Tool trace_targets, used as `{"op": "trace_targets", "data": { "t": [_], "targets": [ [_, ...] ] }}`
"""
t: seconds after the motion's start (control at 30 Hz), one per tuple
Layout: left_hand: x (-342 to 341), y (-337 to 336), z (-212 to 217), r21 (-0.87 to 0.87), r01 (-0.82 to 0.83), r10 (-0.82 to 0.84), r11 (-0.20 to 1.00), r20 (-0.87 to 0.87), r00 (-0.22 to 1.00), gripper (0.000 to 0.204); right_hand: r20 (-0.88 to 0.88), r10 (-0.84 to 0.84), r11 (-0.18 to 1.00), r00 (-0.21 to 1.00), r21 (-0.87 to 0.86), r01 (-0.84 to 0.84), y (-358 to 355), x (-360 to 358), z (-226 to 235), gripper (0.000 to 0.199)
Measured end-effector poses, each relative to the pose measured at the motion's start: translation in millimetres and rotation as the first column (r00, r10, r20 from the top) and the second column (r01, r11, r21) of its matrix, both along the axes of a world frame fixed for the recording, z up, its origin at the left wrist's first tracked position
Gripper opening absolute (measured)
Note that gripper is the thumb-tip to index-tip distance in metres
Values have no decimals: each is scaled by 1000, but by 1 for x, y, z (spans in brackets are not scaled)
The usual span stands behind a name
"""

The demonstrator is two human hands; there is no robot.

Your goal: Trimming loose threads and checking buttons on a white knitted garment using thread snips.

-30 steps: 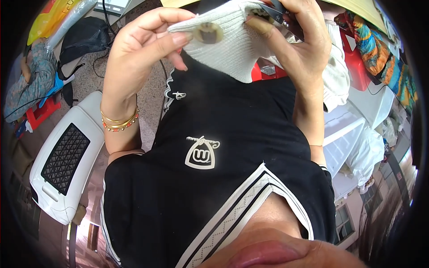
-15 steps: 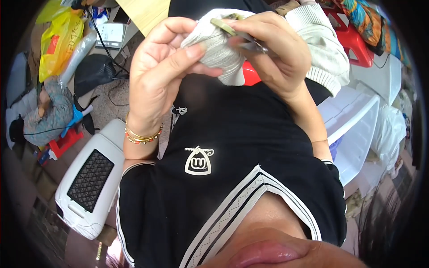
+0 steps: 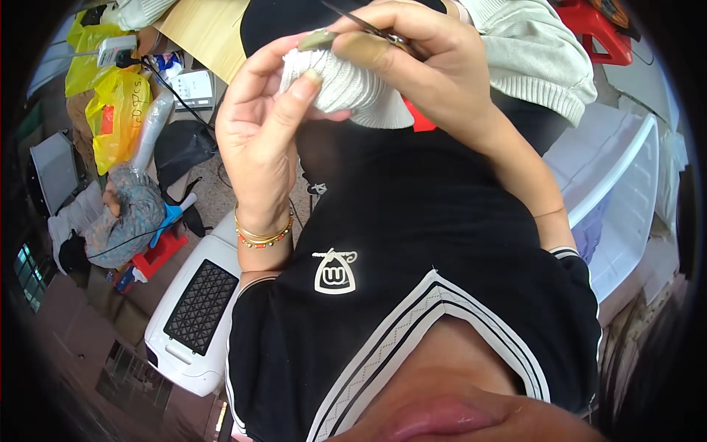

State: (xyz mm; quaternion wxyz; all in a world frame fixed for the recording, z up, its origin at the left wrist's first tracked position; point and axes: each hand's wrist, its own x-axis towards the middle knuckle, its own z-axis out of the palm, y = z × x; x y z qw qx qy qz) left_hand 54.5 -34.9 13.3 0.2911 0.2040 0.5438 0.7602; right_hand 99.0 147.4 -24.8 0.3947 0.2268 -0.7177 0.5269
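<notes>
1. Up near the top of my head view, held in the air above my chest, sits the white ribbed knit piece (image 3: 346, 92), bunched between both hands.
2. My left hand (image 3: 258, 140) wraps it from the left: thumb across the front of the knit, fingers curled behind, a narrow grip closed on the fabric.
3. My right hand (image 3: 434, 66) comes over from the right, fingertips pinched on the upper edge of the knit and on a thin dark tool (image 3: 368, 28); I cannot tell whether it is scissors or a needle.
4. That tool's long axis slants from upper left down to the right, lying along the top edge of the knit, so the right hand is the nearer one to the working spot; the knit hangs just below the pinch.
5. Further out: gold and beaded bangles (image 3: 263, 234) on the left wrist, my black shirt (image 3: 412, 243) below, a cream sweater (image 3: 530, 59) to the upper right.
6. Down on the floor to the left stand a white appliance with a black grille (image 3: 195, 309) and a yellow bag (image 3: 118, 118).
</notes>
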Motion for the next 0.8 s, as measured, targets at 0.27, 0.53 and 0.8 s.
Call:
{"op": "trace_targets", "data": {
  "t": [0.27,0.53,0.8],
  "targets": [
    [-3,5,-9,152,-8,-30,988,246,969,34,-380,-147,961,913,163,223,19,-8,-17,44],
    [-4,3,-11,131,-10,-20,991,222,975,34,544,-244,968,803,182,171,9,43,48,40],
    [-4,3,-12,103,6,-26,995,200,979,34,483,-299,946,823,265,188,8,42,46,36]
  ]
}}
